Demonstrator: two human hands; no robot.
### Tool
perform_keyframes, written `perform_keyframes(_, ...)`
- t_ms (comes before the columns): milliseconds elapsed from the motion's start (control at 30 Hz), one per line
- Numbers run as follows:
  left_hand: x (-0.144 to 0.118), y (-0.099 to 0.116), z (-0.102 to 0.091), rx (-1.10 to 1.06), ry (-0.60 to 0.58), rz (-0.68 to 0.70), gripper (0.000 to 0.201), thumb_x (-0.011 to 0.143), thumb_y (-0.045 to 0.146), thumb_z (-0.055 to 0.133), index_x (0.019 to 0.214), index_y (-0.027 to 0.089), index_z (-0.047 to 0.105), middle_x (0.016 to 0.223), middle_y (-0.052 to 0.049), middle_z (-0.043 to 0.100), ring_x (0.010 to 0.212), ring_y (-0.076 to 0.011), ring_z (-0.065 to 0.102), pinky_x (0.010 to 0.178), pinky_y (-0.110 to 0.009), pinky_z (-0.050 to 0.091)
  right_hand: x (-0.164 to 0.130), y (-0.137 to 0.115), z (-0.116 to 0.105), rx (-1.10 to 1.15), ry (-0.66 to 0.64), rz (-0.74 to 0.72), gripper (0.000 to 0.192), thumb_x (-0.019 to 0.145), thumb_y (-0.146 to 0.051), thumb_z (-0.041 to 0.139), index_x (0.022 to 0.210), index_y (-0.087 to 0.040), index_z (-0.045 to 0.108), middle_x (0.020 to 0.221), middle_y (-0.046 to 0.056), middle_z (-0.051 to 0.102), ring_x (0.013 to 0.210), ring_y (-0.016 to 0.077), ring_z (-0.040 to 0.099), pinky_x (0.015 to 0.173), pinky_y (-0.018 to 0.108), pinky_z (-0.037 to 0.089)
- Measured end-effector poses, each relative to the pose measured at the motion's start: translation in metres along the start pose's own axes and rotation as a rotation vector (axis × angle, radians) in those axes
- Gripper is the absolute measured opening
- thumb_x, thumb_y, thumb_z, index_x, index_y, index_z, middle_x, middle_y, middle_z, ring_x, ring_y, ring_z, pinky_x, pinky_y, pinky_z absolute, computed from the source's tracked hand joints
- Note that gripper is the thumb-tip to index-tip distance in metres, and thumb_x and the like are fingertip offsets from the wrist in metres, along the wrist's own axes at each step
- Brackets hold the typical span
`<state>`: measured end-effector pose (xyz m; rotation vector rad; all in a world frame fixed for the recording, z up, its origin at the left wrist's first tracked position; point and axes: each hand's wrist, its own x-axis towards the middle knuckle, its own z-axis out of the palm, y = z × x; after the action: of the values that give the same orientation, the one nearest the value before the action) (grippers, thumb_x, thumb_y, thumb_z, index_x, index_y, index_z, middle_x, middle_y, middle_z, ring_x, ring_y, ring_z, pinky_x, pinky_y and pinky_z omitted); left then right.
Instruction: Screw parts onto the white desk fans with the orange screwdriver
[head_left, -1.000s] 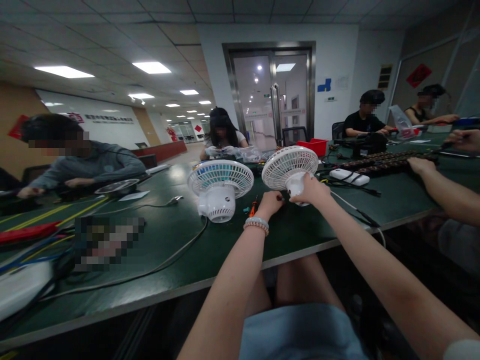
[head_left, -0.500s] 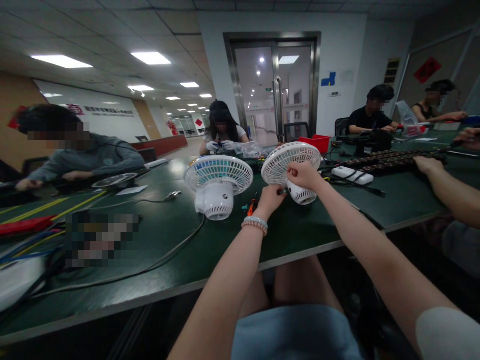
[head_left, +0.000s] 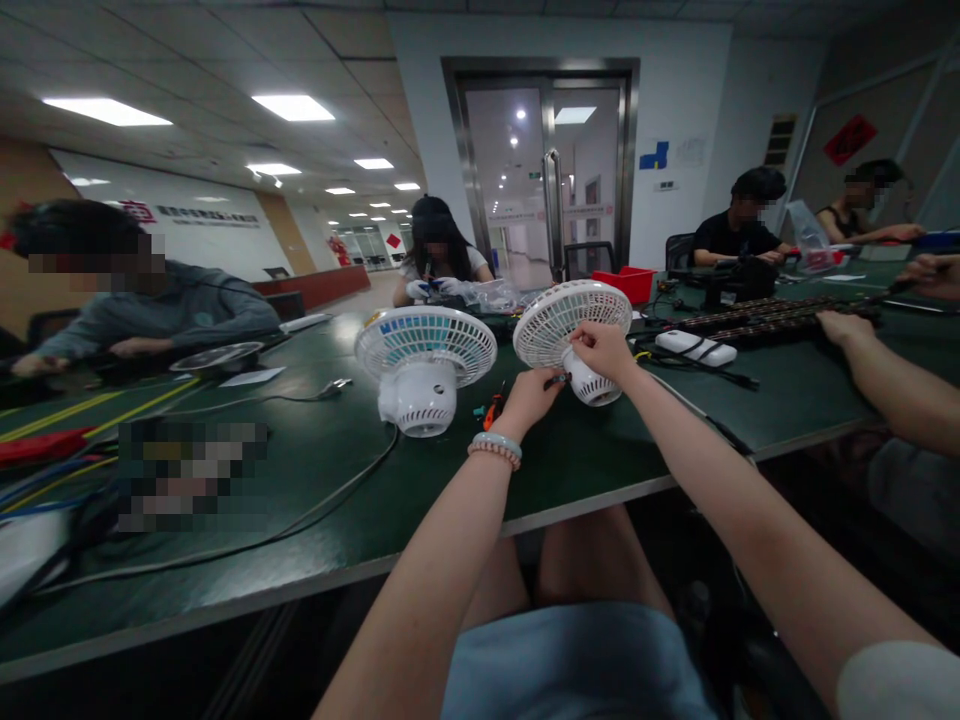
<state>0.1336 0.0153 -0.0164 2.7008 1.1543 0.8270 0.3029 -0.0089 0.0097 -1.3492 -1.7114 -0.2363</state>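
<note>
A white fan (head_left: pixel 536 325) rests face down on the green table, tilted, with its slotted motor housing (head_left: pixel 596 388) toward me. My left hand (head_left: pixel 531 402) is closed at the left side of that housing, its fingers around a small black part (head_left: pixel 556 380) whose kind I cannot tell. My right hand (head_left: pixel 602 352) is pinched just above the housing, against the back of the grille. Its fingertips hide whatever they may hold. To the left stands a second white fan (head_left: pixel 420 398), also face down, its cord (head_left: pixel 375 465) trailing over the table. Orange-handled pliers (head_left: pixel 493 411) lie between the fans.
Right of the fans sits a white power strip (head_left: pixel 696 348) wrapped in black cord. A red bin (head_left: pixel 628 285) stands behind. Several co-workers sit around; one person's hand (head_left: pixel 847 328) rests by dark rods (head_left: pixel 757 318). Cables and a red item (head_left: pixel 45 450) lie at left.
The view has shifted slightly, so everything sits a little further left. Both hands stay at the right fan's housing with nearly the same grip.
</note>
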Motion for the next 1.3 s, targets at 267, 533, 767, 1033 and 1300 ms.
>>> perform_keyframes(267, 0.0, -0.004, 0.002, 0.011, 0.068, -0.032, 0.022, 0.077, 0.025, 0.056, 0.096, 0.018, 0.065, 0.087, -0.004, 0.069, 0.079, -0.0157, 0.061, 0.077, -0.026, 0.046, 0.001, 0.005, 0.004, 0.081, 0.071, -0.024, 0.017, 0.071, -0.021, 0.048, 0.073, -0.015, 0.064, 0.051, -0.004, 0.048, 0.052, 0.0106, 0.046, 0.057, 0.022, 0.032)
perform_keyframes(533, 0.002, -0.005, 0.004, -0.055, 0.078, -0.054, 0.019, 0.075, 0.026, 0.059, 0.09, 0.018, 0.066, 0.085, -0.003, 0.069, 0.076, -0.0147, 0.062, 0.074, -0.025, 0.047, 0.001, 0.001, 0.0, -0.021, -0.11, -0.115, 0.016, 0.07, -0.023, 0.056, 0.077, -0.017, 0.069, 0.071, 0.002, 0.061, 0.067, 0.0132, 0.053, 0.062, 0.024, 0.036)
perform_keyframes(767, 0.003, -0.004, 0.002, -0.097, 0.131, -0.073, 0.021, 0.076, 0.023, 0.059, 0.095, 0.019, 0.065, 0.092, -0.004, 0.07, 0.083, -0.0158, 0.063, 0.078, -0.026, 0.048, -0.005, -0.011, -0.004, -0.314, -0.335, -0.256, 0.025, 0.073, -0.039, 0.061, 0.088, -0.022, 0.071, 0.089, 0.005, 0.061, 0.08, 0.0174, 0.054, 0.066, 0.027, 0.034)
perform_keyframes(1033, 0.004, -0.007, 0.005, -0.132, 0.183, -0.018, 0.023, 0.076, 0.02, 0.056, 0.096, 0.02, 0.065, 0.088, -0.002, 0.069, 0.08, -0.0142, 0.063, 0.075, -0.024, 0.048, -0.006, -0.014, -0.004, -0.354, -0.315, -0.257, 0.022, 0.077, -0.037, 0.056, 0.085, -0.023, 0.071, 0.085, 0.003, 0.062, 0.078, 0.0164, 0.054, 0.062, 0.028, 0.031)
perform_keyframes(1300, 0.002, -0.002, 0.003, -0.082, 0.156, 0.011, 0.026, 0.078, 0.021, 0.052, 0.101, 0.019, 0.063, 0.082, -0.002, 0.068, 0.073, -0.0133, 0.06, 0.072, -0.024, 0.046, -0.005, -0.007, -0.002, -0.254, -0.289, -0.262, 0.017, 0.073, -0.031, 0.06, 0.08, -0.019, 0.069, 0.083, 0.004, 0.061, 0.077, 0.0158, 0.054, 0.062, 0.026, 0.032)
